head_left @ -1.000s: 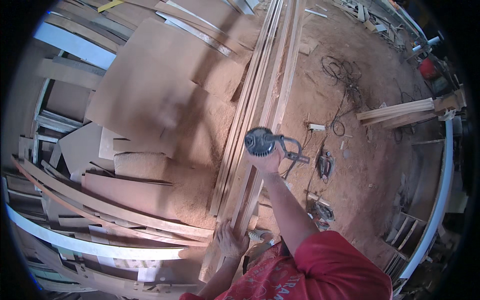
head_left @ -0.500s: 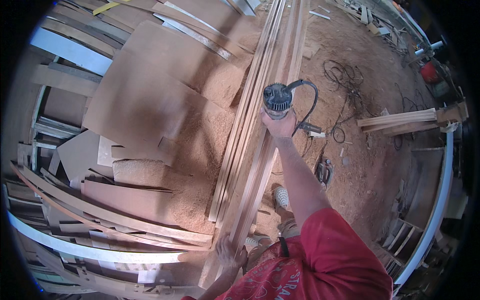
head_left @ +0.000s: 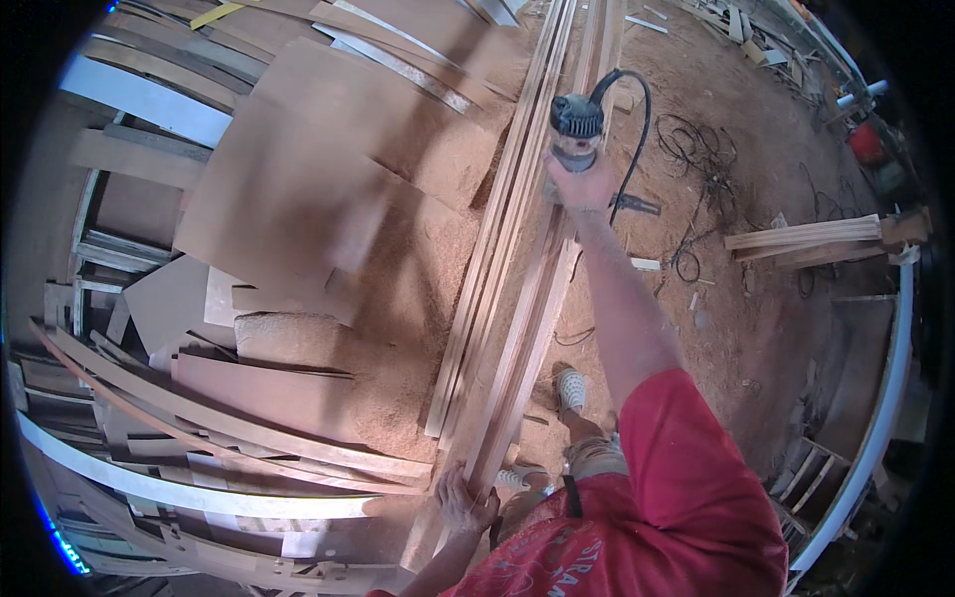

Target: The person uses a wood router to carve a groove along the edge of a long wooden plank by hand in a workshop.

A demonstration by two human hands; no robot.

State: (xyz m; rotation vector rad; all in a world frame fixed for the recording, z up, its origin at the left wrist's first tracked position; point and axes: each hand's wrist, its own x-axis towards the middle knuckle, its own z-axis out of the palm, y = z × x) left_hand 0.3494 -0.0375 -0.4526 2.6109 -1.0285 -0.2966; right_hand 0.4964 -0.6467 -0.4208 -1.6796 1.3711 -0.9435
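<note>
My right hand (head_left: 582, 184) is wrapped round the lower body of a small corded router (head_left: 577, 121), black on top with a clear or pale collar below. The router stands on a long wooden strip (head_left: 517, 343), my right arm stretched out ahead; its base and bit are hidden by my hand. Near my body, my left hand (head_left: 465, 504) lies on the near end of the same wood, fingers apart, touching its surface. Alongside on the left run several more long, narrow strips (head_left: 489, 269). A black cable (head_left: 649, 119) loops from the router's top down its right side.
Sawdust-covered sheets (head_left: 288, 169) and offcuts spread over the left side. Curved boards (head_left: 229, 420) reach in at lower left. On the right floor lie tangled black cables (head_left: 708, 164); a short stack of strips (head_left: 806, 237) juts in. My shoes (head_left: 570, 390) stand beside the wood.
My right hand has pushed the router farther away along the strip, and my arm reaches out more. My left hand stays on the near end. The whole view has shifted slightly.
</note>
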